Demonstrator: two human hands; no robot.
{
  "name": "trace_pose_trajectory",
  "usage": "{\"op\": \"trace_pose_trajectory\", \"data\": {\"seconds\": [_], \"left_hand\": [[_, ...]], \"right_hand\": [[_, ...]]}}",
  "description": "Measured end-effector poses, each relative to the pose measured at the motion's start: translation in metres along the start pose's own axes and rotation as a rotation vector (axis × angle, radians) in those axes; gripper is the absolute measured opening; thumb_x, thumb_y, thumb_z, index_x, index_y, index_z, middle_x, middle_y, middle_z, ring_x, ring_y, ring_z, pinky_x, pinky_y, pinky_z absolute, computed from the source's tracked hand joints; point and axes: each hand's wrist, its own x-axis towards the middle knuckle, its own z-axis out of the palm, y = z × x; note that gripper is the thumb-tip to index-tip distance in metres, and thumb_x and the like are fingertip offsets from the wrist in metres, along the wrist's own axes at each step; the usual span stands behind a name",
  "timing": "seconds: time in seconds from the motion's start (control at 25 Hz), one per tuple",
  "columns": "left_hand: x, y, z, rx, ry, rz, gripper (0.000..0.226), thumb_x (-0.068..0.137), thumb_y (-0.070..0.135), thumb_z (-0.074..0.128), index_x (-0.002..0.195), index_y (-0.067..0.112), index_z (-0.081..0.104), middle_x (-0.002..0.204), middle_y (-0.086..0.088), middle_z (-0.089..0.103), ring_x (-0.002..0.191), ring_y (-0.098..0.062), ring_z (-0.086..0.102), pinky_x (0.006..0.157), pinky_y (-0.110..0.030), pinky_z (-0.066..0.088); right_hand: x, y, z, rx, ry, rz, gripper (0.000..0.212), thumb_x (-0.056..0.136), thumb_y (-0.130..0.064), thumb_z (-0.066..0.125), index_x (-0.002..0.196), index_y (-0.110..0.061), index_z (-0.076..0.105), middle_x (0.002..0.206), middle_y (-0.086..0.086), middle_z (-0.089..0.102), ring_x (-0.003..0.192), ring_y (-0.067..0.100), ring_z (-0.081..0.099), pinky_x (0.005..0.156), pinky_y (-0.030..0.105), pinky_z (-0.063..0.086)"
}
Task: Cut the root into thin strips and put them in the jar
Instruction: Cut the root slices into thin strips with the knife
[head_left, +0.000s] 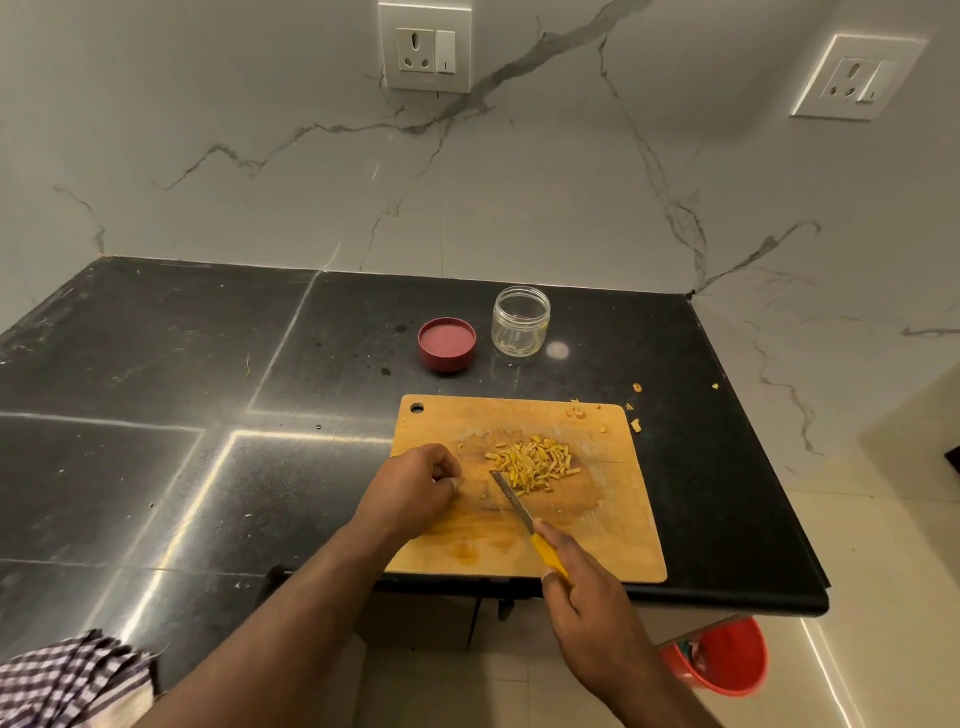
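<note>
Strips of yellow root (532, 463) lie heaped in a loose pile at the middle of a wooden cutting board (613, 519), which sits at the near right part of a black stone counter (156, 415). The right hand (587, 587) grips the yellow handle of a small knife (524, 519), fingers wrapped round it; the blade slants away to the far left and its tip reaches the near left edge of the pile. The left hand (415, 488) rests on the left side of the board, just beside the pile, with its fingers curled in; whether anything is pinched between them cannot be told. Beyond the board, farther back on the counter, stands an open glass jar (520, 321), upright, with a few yellowish bits showing at its bottom. Its dark red lid (447, 344) lies just to the left of it, inner side up, apart from the jar. A few small scraps (635, 425) of peel lie at the far right corner of the board and on the counter beside it. At the near left corner of the view a checked cloth (72, 680) shows. On the floor below the counter's right end sits a red bucket (727, 657). Two wall sockets (425, 48) are set in the marble wall behind.
</note>
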Motion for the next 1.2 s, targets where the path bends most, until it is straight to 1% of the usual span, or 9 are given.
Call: {"op": "trace_pose_trajectory", "data": {"seconds": [0.08, 0.24, 0.36, 0.48, 0.6, 0.76, 0.96, 1.08, 1.2], "left_hand": [[0.007, 0.007, 0.008, 0.037, 0.010, 0.027, 0.013, 0.097, 0.024, 0.062, 0.108, 0.029, 0.068, 0.102, 0.012, 0.063, 0.091, -0.009, 0.057, 0.070, -0.024, 0.043], [0.016, 0.011, 0.015, 0.137, 0.062, 0.062, 0.021, 0.099, 0.023, 0.059, 0.116, 0.027, 0.071, 0.113, 0.009, 0.068, 0.093, -0.007, 0.057, 0.076, -0.023, 0.047], [0.017, 0.007, 0.016, 0.154, 0.079, 0.054, 0.027, 0.098, 0.023, 0.060, 0.123, 0.024, 0.071, 0.120, 0.006, 0.069, 0.099, -0.010, 0.061, 0.083, -0.026, 0.052], [0.016, 0.004, 0.015, 0.135, 0.067, 0.049, 0.027, 0.096, 0.020, 0.064, 0.122, 0.022, 0.072, 0.117, 0.005, 0.071, 0.097, -0.010, 0.062, 0.085, -0.026, 0.054], [0.015, 0.005, 0.016, 0.119, 0.077, 0.043, 0.023, 0.094, 0.021, 0.067, 0.116, 0.021, 0.074, 0.112, 0.005, 0.072, 0.095, -0.008, 0.063, 0.082, -0.024, 0.055], [0.013, 0.009, 0.017, 0.130, 0.106, 0.043, 0.021, 0.094, 0.024, 0.067, 0.112, 0.021, 0.075, 0.107, 0.005, 0.072, 0.092, -0.008, 0.062, 0.075, -0.022, 0.051], [0.014, 0.010, 0.019, 0.119, 0.095, 0.006, 0.015, 0.093, 0.022, 0.064, 0.101, 0.023, 0.076, 0.095, 0.008, 0.071, 0.085, -0.009, 0.062, 0.076, -0.030, 0.057], [0.015, 0.011, 0.019, 0.115, 0.094, 0.001, 0.013, 0.093, 0.022, 0.064, 0.098, 0.023, 0.076, 0.092, 0.008, 0.070, 0.082, -0.009, 0.061, 0.068, -0.026, 0.052], [0.015, 0.011, 0.019, 0.121, 0.098, -0.001, 0.012, 0.092, 0.021, 0.064, 0.096, 0.023, 0.076, 0.087, 0.008, 0.068, 0.079, -0.009, 0.061, 0.062, -0.023, 0.045]], "right_hand": [[0.001, -0.003, 0.001, 0.012, 0.001, 0.005, 0.048, 0.103, -0.025, 0.043, 0.147, -0.042, 0.035, 0.132, -0.018, 0.046, 0.109, -0.005, 0.049, 0.082, 0.006, 0.038], [0.000, -0.009, 0.002, 0.022, -0.019, 0.010, 0.047, 0.103, -0.027, 0.043, 0.146, -0.044, 0.034, 0.134, -0.020, 0.045, 0.115, -0.005, 0.047, 0.095, 0.017, 0.043], [-0.001, -0.011, 0.002, 0.015, -0.007, 0.016, 0.048, 0.103, -0.027, 0.042, 0.147, -0.044, 0.034, 0.136, -0.018, 0.046, 0.116, -0.001, 0.048, 0.097, 0.022, 0.043], [-0.001, -0.014, 0.002, -0.009, 0.000, 0.034, 0.049, 0.103, -0.026, 0.040, 0.149, -0.043, 0.030, 0.137, -0.015, 0.046, 0.115, 0.001, 0.048, 0.096, 0.022, 0.043], [0.000, -0.021, 0.005, -0.059, -0.033, -0.004, 0.051, 0.104, -0.026, 0.037, 0.151, -0.041, 0.025, 0.141, -0.015, 0.044, 0.118, 0.000, 0.046, 0.098, 0.021, 0.041], [0.005, -0.032, 0.009, -0.139, -0.054, -0.026, 0.053, 0.105, -0.028, 0.033, 0.154, -0.037, 0.015, 0.143, -0.012, 0.040, 0.115, 0.002, 0.045, 0.097, 0.020, 0.039], [0.011, -0.040, 0.015, -0.201, -0.079, -0.047, 0.053, 0.105, -0.030, 0.031, 0.155, -0.036, 0.012, 0.140, -0.009, 0.041, 0.111, 0.008, 0.048, 0.095, 0.027, 0.044], [0.015, -0.043, 0.017, -0.236, -0.082, -0.055, 0.053, 0.105, -0.029, 0.030, 0.155, -0.034, 0.012, 0.134, -0.007, 0.044, 0.106, 0.010, 0.050, 0.090, 0.030, 0.046], [0.015, -0.044, 0.018, -0.271, -0.089, -0.059, 0.053, 0.105, -0.028, 0.029, 0.155, -0.033, 0.012, 0.132, -0.004, 0.046, 0.102, 0.012, 0.051, 0.084, 0.028, 0.046]]}}
